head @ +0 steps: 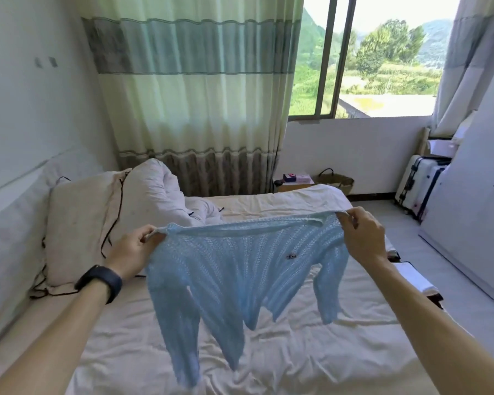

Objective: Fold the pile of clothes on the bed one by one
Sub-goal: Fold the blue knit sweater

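Note:
A light blue knitted sweater [234,269] hangs spread in the air above the bed [297,352], its sleeves and hem dangling down. My left hand [134,252] pinches its left shoulder and my right hand [360,238] pinches its right shoulder, stretching the neckline between them. A small dark emblem shows on the sweater's chest. A black band sits on my left wrist. The sweater's lower ends are blurred.
A cream pillow [80,232] and a bunched white duvet [157,192] lie at the head of the bed on the left. Folded clothes [411,277] sit at the bed's right edge. A suitcase [419,186] and a woven basket [337,181] stand by the window wall.

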Action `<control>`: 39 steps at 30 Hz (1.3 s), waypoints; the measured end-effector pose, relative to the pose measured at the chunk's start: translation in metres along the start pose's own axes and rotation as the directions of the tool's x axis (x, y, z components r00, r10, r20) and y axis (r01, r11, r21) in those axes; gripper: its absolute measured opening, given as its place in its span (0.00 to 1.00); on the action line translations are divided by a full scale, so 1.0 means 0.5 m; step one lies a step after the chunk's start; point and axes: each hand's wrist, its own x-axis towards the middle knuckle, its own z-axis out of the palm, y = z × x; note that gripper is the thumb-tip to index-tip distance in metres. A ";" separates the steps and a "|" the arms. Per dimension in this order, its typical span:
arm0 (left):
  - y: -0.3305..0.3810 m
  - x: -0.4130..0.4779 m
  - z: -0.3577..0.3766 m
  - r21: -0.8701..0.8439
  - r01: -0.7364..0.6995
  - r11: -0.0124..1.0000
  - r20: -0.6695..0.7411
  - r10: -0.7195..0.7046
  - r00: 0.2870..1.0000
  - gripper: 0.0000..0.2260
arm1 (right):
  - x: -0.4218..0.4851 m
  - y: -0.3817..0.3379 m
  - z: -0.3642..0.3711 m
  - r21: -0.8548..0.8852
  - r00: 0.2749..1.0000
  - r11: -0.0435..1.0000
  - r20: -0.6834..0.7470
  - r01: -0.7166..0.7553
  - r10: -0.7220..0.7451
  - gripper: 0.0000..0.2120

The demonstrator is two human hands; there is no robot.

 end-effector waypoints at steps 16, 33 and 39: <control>-0.044 -0.185 0.061 0.247 -0.043 0.968 -0.283 0.114 0.952 0.23 | -0.199 0.070 -0.070 0.090 0.977 0.992 -0.205 0.083 -0.063 0.10; -0.382 0.261 0.417 0.385 0.155 0.910 0.118 -0.215 0.969 0.21 | 0.003 0.333 0.417 -0.292 0.949 0.949 0.249 -0.116 0.193 0.10; -0.604 0.404 0.669 0.368 0.344 0.864 0.188 -0.431 0.882 0.18 | 0.017 0.539 0.671 -0.463 0.831 0.846 0.335 -0.266 0.444 0.11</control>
